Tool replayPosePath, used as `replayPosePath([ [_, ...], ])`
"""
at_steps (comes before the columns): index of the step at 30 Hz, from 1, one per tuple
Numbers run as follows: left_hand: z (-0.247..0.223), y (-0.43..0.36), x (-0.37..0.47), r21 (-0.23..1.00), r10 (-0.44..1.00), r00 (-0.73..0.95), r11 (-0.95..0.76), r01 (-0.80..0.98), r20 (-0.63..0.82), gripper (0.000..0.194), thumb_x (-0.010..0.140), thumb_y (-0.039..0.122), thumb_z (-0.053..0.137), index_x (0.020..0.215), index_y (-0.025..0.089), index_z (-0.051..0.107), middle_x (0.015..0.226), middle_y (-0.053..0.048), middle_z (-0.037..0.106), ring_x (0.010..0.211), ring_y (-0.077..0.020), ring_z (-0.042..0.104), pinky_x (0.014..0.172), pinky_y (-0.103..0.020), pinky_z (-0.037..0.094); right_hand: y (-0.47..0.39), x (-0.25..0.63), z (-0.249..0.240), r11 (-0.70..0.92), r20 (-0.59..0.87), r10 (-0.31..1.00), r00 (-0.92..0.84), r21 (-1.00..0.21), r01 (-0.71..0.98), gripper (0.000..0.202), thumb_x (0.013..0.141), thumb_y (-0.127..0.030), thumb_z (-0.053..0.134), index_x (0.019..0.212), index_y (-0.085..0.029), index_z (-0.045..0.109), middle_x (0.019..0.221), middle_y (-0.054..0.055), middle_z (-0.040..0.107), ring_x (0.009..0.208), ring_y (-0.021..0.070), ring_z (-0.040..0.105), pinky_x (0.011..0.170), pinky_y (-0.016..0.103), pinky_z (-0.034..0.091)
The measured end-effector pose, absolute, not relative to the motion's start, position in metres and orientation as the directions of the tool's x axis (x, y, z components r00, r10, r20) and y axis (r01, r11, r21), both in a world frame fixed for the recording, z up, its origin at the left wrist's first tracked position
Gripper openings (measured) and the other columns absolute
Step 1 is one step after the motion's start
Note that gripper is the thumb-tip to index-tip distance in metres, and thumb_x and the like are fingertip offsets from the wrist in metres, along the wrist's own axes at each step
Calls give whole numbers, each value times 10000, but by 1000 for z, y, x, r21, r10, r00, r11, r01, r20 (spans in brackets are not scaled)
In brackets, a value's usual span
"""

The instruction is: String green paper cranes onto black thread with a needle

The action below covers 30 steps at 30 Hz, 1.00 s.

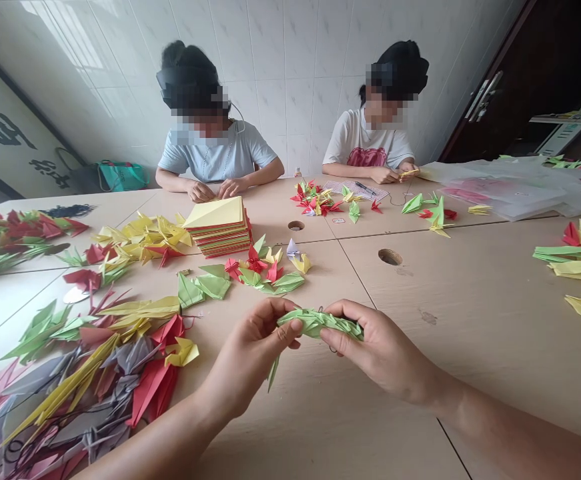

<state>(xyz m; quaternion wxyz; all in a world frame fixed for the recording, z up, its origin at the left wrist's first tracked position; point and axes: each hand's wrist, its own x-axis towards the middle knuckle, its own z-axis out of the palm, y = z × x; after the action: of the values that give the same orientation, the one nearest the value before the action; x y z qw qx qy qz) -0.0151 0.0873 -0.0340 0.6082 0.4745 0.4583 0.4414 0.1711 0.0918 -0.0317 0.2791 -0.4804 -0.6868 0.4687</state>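
Note:
A strip of green folded paper pieces (313, 321), bunched together, is held level above the table between both hands. My left hand (265, 343) pinches its left end, thumb on the near side and fingers behind. My right hand (365, 340) grips the right end in the same way. A thin dark loop of cord shows near the middle of the strip, and a green paper point hangs below my left hand. Just beyond lies a small cluster of red, green, yellow and white folded paper cranes (265, 267).
A stack of coloured paper squares (220, 227) stands mid-table, beside yellow folded papers (143, 237). Mixed folded papers with dark cords (115, 373) cover the left side. Two people sit opposite, hands on the table. Clear plastic sheets (510, 190) lie at right. The tabletop has round holes (389, 257).

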Motion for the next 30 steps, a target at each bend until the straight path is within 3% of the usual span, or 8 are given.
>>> replayPosePath([
  [5,-34,89,-17,990,972,197,137,-32,-128,144,785,314,673,884,210,694,813,7,668,733,-112,545,679,-216,422,94,172,-32,76,-86,920,-382,-918,390,138,889,-343,501,887,-219,561,697,-35,504,654,124,479,601,245,374],
  [10,-35,87,-16,975,975,189,149,-162,-117,130,808,276,659,928,229,647,781,27,680,738,-105,567,689,-211,436,95,173,-29,-18,-142,912,-384,-951,309,162,879,-353,526,871,-197,564,683,-31,519,629,108,481,533,221,356],
  [16,-36,86,-18,980,977,202,100,-174,-64,56,862,269,587,871,220,612,785,31,626,724,-90,539,700,-201,440,96,175,-30,-80,-170,911,-377,-967,242,178,863,-364,554,875,-189,580,663,-33,512,591,94,463,506,209,349],
  [20,-37,86,-21,971,962,244,170,-169,-126,79,888,303,542,872,228,561,787,33,582,719,-83,529,674,-192,417,97,175,-30,-109,-191,907,-377,-967,228,198,867,-385,553,868,-188,574,673,-30,506,602,93,459,510,208,343],
  [23,-38,86,-21,984,954,275,152,-92,-121,93,895,315,522,866,232,552,767,42,536,690,-80,506,632,-192,391,97,175,-31,-73,-173,906,-387,-963,259,192,878,-384,540,861,-195,567,691,-30,509,623,99,456,532,219,343],
  [27,-41,83,-20,988,953,304,-44,146,-2,142,911,320,477,864,218,564,772,25,512,678,-102,448,614,-226,369,97,174,-33,57,-97,900,-425,-941,335,156,894,-352,517,856,-209,566,693,-39,480,645,108,431,602,242,354],
  [30,-43,82,-18,975,944,328,-114,191,46,144,916,326,459,901,217,553,823,9,534,713,-120,445,634,-250,376,96,173,-35,78,-88,888,-451,-938,337,139,893,-349,517,875,-222,571,703,-42,477,656,112,427,618,243,358],
])
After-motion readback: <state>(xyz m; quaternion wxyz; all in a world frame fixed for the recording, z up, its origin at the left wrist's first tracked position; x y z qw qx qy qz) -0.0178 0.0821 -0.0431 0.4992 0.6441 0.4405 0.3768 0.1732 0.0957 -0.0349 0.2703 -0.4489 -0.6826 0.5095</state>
